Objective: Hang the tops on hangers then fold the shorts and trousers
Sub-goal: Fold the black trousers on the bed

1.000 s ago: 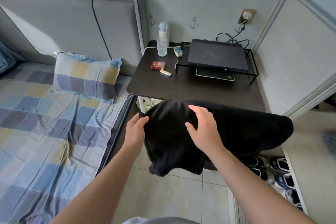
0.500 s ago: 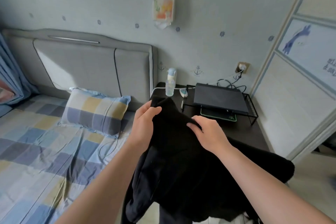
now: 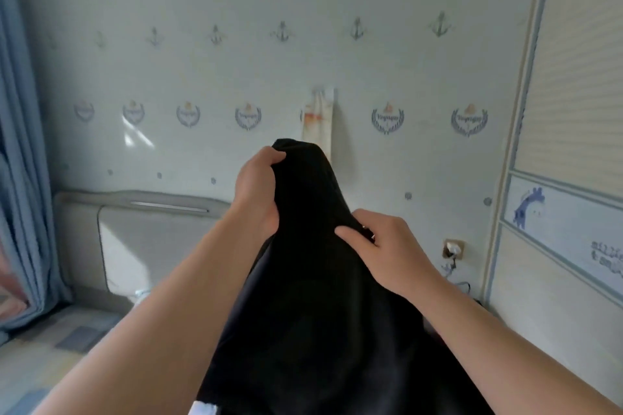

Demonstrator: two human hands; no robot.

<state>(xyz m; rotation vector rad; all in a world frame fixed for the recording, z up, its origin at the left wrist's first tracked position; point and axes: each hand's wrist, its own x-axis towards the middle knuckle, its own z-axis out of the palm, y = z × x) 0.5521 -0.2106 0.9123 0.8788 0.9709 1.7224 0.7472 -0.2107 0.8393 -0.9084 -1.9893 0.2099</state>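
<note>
A black garment (image 3: 313, 307) was held up with its long axis upright, lower end nearest and peak pointing up. The right hand (image 3: 387, 246) pinched its right edge, fingers curled on the cloth. Higher up, the left hand (image 3: 258, 189) had its fingers clamped round the peak. Beyond the fingers were a grey headboard (image 3: 145, 239) and a patterned wall (image 3: 269, 71).

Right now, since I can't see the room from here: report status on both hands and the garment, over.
Left hand grips the black garment at its top edge, raised. Right hand pinches the cloth lower down. Nothing seen in the way.
</note>
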